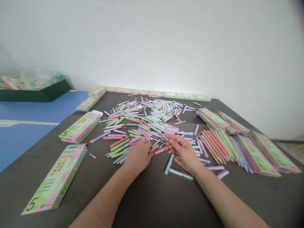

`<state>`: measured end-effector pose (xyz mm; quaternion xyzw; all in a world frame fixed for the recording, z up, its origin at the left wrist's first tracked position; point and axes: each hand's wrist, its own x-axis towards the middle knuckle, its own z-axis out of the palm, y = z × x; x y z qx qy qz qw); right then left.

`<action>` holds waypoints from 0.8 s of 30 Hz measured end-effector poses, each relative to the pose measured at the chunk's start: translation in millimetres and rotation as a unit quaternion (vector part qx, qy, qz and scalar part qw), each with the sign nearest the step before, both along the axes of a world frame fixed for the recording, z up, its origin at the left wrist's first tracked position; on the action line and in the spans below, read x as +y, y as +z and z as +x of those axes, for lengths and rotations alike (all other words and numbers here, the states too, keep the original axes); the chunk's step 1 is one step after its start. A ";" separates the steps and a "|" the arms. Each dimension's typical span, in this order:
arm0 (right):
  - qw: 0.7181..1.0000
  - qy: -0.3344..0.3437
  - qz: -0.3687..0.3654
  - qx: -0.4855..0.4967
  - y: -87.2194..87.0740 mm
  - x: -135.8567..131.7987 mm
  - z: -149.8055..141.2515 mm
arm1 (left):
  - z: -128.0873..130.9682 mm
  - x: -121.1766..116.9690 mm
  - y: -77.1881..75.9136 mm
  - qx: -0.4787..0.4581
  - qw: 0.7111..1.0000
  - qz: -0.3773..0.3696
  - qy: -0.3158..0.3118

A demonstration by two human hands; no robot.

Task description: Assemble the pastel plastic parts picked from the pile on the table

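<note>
Pastel pens [142, 126] in pink, green, blue and lilac lie in a loose heap across the dark table [147, 202]. My left hand [139, 155] rests with curled fingers on the near edge of the heap, beside a bunch of green and blue pens [118, 148]. My right hand [182, 150] hovers just to its right, with the thumb and fingers close together. A pink pen [159, 151] lies between my two hands. Whether either hand grips a pen is hidden by the fingers.
Flat printed pen boxes [57, 177] lie at the table's left, and more line its far edge. Sorted pens [216, 145] fan out among boxes on the right. A dark green tray [47, 91] holding boxes and plastic stands on a blue surface behind the left.
</note>
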<state>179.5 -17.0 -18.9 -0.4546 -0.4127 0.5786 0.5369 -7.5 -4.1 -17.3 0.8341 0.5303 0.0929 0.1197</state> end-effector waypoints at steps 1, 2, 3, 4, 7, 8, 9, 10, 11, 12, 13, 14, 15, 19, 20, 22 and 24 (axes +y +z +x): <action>1.000 -0.005 -0.004 0.009 0.3 -0.2 0.4 | 0.3 -0.2 -1.0 0.005 1.000 -0.002 -0.001; 1.000 -0.008 -0.007 0.020 0.5 -0.2 0.7 | 0.6 -0.4 -1.7 0.009 1.000 -0.001 -0.001; 0.999 -0.010 -0.012 0.032 0.5 0.0 1.0 | 1.0 -0.7 -2.3 0.013 1.000 0.001 0.000; 0.999 -0.010 -0.018 0.045 0.4 0.3 1.2 | 1.4 -1.0 -2.6 0.017 1.000 0.003 -0.001; 0.996 -0.011 -0.043 0.081 -0.8 2.0 1.9 | 2.5 -2.6 -2.8 0.026 1.000 0.012 -0.009; 0.995 -0.013 -0.050 0.091 -1.3 2.6 2.2 | 2.9 -3.2 -2.8 0.027 0.999 0.013 -0.011; 0.994 -0.015 -0.056 0.098 -1.8 3.1 2.5 | 3.2 -3.7 -2.9 0.028 0.999 0.014 -0.012; 0.993 -0.016 -0.061 0.103 -2.2 3.4 2.8 | 3.6 -4.2 -3.1 0.029 0.999 0.014 -0.012; 0.992 -0.015 -0.068 0.107 -2.4 3.7 3.0 | 3.9 -4.5 -3.5 0.030 0.999 0.014 -0.011; 0.991 -0.014 -0.074 0.110 -2.6 3.8 3.2 | 4.3 -4.6 -3.9 0.031 0.999 0.014 -0.012; 0.990 -0.011 -0.080 0.114 -2.7 3.8 3.3 | 4.7 -4.7 -4.3 0.031 0.999 0.014 -0.015; 0.989 -0.008 -0.086 0.118 -2.7 3.8 3.3 | 5.1 -4.6 -4.6 0.032 0.999 0.016 -0.018; 0.988 -0.007 -0.091 0.122 -2.8 3.8 3.3 | 5.6 -4.6 -4.6 0.034 0.999 0.016 -0.022; 0.987 -0.004 -0.101 0.128 -3.7 3.9 3.4 | 8.2 -5.5 -1.8 0.052 0.998 0.021 -0.019; 0.987 -0.002 -0.101 0.128 -4.2 4.1 3.5 | 8.9 -6.2 -0.5 0.058 0.998 0.020 -0.014; 0.987 0.004 -0.100 0.129 -5.9 4.6 3.8 | 10.0 -7.8 1.6 0.069 0.997 0.019 -0.016; 0.987 0.010 -0.098 0.131 -7.9 5.1 3.8 | 10.7 -9.4 2.2 0.076 0.996 0.020 -0.038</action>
